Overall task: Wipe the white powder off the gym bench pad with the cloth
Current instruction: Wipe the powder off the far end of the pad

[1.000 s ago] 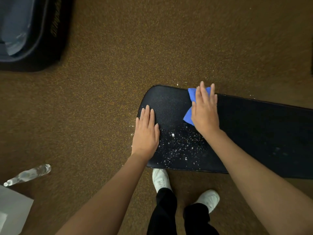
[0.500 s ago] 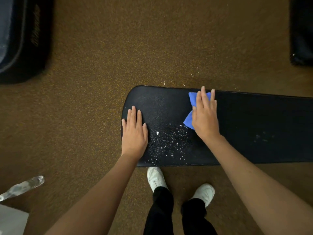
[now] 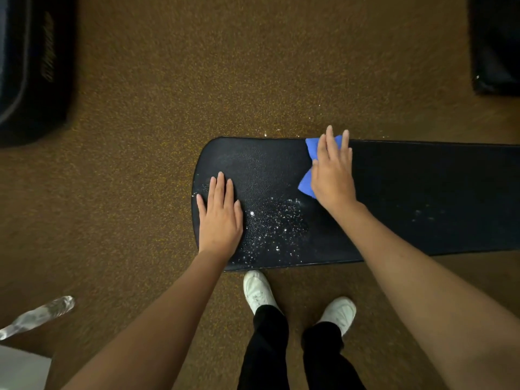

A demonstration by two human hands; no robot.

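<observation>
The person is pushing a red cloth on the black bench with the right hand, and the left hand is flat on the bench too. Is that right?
Almost. The cloth is blue, not red, as the head view shows. The right hand does press it onto the black bench pad, and the left hand lies flat on the pad beside the white powder.

Blue cloth (image 3: 306, 184) mostly hidden under right hand (image 3: 333, 175). Bench pad (image 3: 422, 192) cut off at right edge. Clear bottle (image 3: 36, 316) blurred, cropped at left. Dark equipment (image 3: 33, 68) lettering unreadable.
</observation>
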